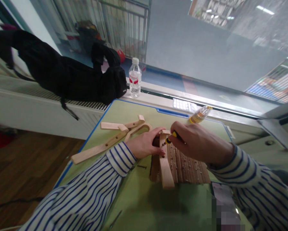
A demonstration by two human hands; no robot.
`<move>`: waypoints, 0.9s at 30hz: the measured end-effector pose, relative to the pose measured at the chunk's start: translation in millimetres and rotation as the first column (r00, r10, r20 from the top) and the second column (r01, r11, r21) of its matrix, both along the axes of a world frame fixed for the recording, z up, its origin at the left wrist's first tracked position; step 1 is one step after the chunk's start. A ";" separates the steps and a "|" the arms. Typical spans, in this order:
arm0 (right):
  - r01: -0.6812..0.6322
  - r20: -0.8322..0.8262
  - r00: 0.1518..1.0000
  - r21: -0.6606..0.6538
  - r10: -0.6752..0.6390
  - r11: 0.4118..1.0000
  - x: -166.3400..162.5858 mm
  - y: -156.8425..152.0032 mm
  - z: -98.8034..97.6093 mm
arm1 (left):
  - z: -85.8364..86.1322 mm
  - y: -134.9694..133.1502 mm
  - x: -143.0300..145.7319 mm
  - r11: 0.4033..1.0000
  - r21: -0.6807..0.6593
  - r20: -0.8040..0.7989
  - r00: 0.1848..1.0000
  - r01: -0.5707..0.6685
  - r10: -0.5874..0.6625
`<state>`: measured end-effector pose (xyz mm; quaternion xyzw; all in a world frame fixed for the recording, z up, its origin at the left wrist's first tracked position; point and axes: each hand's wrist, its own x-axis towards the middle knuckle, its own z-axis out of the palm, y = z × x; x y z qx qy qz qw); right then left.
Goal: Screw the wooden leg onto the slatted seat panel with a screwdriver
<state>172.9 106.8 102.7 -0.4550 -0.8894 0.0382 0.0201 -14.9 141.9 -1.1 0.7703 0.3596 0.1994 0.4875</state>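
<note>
My right hand (192,141) is closed around a yellow-and-black screwdriver (170,140), which slants down to a small dark hole or screw in a pale wooden strip (167,176). This strip lies on a block of stacked corrugated cardboard (187,166) dotted with many holes. With thumb and fingers, my left hand (144,145) grips the strip's upper part from the left side. To the left of that hand lie more wooden pieces: a long strip (88,155) with dark holes, a second strip (111,125), and a curved piece (147,126).
A screw (142,166) and a thin metal item (115,219) lie on the blue-edged green table (182,205). A clear-and-yellow bottle-like object (200,115) is at the back. Beyond are a water bottle (135,78) and a black bag (69,75). A dark flat device (222,192) lies right.
</note>
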 end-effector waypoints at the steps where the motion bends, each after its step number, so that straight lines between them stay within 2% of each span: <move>1: 0.014 0.007 1.000 0.006 -0.014 1.000 0.0 -0.8 -0.6 | -0.4 0.0 0.2 1.000 -0.010 0.012 1.000 0.007 -0.007; 10: 0.060 0.070 0.996 0.043 -0.063 0.997 -6.1 -4.4 6.1 | -0.2 -0.8 -0.5 1.000 -0.024 0.038 0.999 0.020 -0.019; 14: -0.018 0.069 0.997 -0.039 0.020 0.999 -8.0 -6.0 15.9 | 0.8 -0.8 -1.0 1.000 -0.008 0.049 0.999 0.017 -0.016; 19: -0.129 0.065 0.989 -0.035 0.131 0.991 -9.9 -4.7 19.5 | 6.5 -2.7 -0.8 0.993 -0.076 0.158 0.985 0.089 -0.077; 22: -0.161 0.050 0.985 -0.052 0.164 0.986 -11.4 -2.1 17.2 | 9.4 -3.6 -1.3 0.992 -0.088 0.143 0.987 0.087 -0.074; 27: -0.167 0.046 0.985 -0.032 0.168 0.985 -11.6 -1.6 11.4 | 10.6 -3.9 -1.9 0.999 -0.034 0.073 0.997 0.037 -0.034</move>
